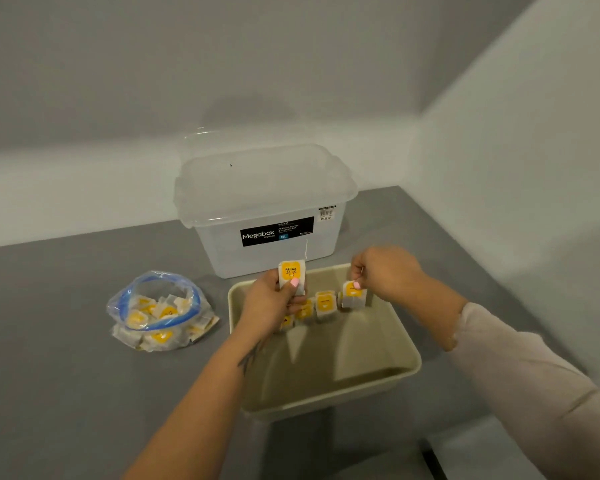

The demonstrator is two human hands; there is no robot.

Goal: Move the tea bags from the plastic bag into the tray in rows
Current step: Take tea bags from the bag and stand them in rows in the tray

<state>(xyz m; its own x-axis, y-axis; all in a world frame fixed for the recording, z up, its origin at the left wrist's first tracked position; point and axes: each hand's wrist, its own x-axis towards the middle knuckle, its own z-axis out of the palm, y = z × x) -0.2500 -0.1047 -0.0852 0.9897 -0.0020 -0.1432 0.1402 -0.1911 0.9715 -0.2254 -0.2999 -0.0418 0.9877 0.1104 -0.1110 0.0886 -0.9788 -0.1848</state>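
Nearest to me I see two forearms reaching forward over a beige tray (388, 382) that sits on the grey table (66, 393); the right arm wears a pale sleeve (534, 386), the left is bare. My left hand (271, 306) is over the tray's far left part, fingers curled and thumb pressed on an upright tea bag (291, 276) with a yellow label reading RELAX, raised above the tray's far rim. My right hand (381, 271) is over the far right part, fingers curled together, pinching the top of another tea bag (353, 295) that hangs into the tray beside the far wall. Between the two hands I see a row of tea bags (314, 308) along the tray's far wall, partly hidden by the left hand, so I cannot count them. To the left of the tray, apart from it, lies the clear plastic bag (160, 310) with a blue zip edge, open at the top and holding many more yellow-labelled bags. Beyond the tray stands a translucent storage box (267, 209) with its lid on and a black Megabox label, close to the white wall (153, 81).
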